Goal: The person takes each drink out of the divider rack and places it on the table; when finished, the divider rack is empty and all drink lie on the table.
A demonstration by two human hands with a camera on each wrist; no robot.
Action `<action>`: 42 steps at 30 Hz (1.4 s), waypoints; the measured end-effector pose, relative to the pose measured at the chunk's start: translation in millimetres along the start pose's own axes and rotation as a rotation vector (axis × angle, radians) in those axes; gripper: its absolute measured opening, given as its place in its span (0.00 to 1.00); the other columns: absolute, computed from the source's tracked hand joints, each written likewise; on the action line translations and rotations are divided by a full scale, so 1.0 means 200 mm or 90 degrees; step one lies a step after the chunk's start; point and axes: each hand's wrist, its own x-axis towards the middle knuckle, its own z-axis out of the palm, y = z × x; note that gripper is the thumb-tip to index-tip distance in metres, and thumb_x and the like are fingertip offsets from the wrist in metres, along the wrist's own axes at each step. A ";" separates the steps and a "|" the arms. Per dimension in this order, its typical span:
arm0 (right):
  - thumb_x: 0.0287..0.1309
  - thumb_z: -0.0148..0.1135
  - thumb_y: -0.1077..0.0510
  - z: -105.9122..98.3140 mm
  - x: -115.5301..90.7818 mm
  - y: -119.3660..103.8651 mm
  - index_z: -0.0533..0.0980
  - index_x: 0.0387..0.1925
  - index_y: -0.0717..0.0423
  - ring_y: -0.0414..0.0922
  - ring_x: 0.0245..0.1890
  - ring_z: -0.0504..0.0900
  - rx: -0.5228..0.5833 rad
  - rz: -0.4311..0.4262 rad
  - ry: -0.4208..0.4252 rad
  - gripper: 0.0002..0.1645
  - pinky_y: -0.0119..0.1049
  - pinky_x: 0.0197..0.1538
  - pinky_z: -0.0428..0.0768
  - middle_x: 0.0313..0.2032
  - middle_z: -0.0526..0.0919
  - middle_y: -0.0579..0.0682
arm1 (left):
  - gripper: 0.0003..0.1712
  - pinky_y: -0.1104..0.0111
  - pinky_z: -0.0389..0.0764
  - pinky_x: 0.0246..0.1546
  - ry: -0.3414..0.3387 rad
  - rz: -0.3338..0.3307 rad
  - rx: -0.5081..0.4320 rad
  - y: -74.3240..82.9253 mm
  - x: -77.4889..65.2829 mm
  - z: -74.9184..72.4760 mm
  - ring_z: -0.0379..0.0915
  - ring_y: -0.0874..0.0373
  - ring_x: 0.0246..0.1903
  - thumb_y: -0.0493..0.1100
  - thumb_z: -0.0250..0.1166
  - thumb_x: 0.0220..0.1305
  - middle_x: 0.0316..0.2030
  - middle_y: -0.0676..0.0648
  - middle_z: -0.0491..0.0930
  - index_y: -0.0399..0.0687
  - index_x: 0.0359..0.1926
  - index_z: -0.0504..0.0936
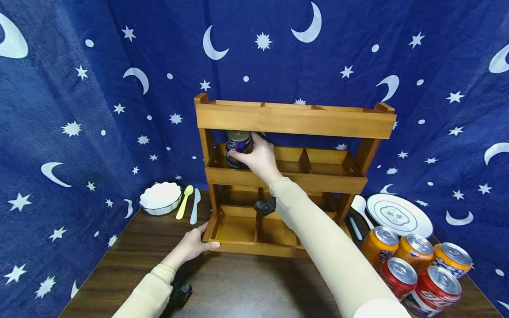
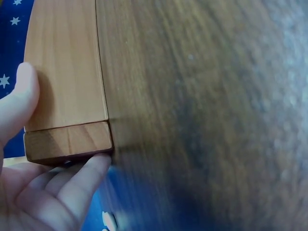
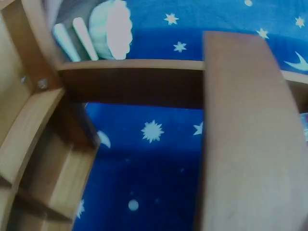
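A three-tier wooden rack (image 1: 294, 121) stands on the table. My right hand (image 1: 260, 160) reaches under its top tier and grips a dark soda can (image 1: 237, 145), upright at the left compartment of the middle tier. The thumb lies across the can's front, and fingers hide its right side. With my left hand (image 1: 191, 245) I hold the rack's lower left corner. In the left wrist view the thumb (image 2: 28, 89) rests against the wooden board (image 2: 67, 67), fingers round the end block. Wooden boards (image 3: 255, 130) fill much of the right wrist view, where the right hand is out of sight.
Left of the rack are white scalloped bowls (image 1: 161, 196), a yellow spoon (image 1: 184, 202) and a pale knife (image 1: 195, 206). To the right lie a white spoon (image 1: 361, 208), a knife (image 1: 355, 227) and a plate (image 1: 399, 215), with orange cans (image 1: 379, 245) and red cans (image 1: 437, 287) nearer.
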 end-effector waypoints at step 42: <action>0.29 0.70 0.73 -1.33 -1.18 0.14 0.70 0.54 0.56 0.24 0.33 0.79 -0.118 0.116 0.206 0.42 0.17 0.29 0.74 0.39 0.78 0.27 | 0.53 0.48 0.68 0.47 -0.043 0.021 0.024 -0.01 0.02 -0.01 0.68 0.37 0.49 0.61 0.65 0.44 0.50 0.32 0.72 0.35 0.63 0.55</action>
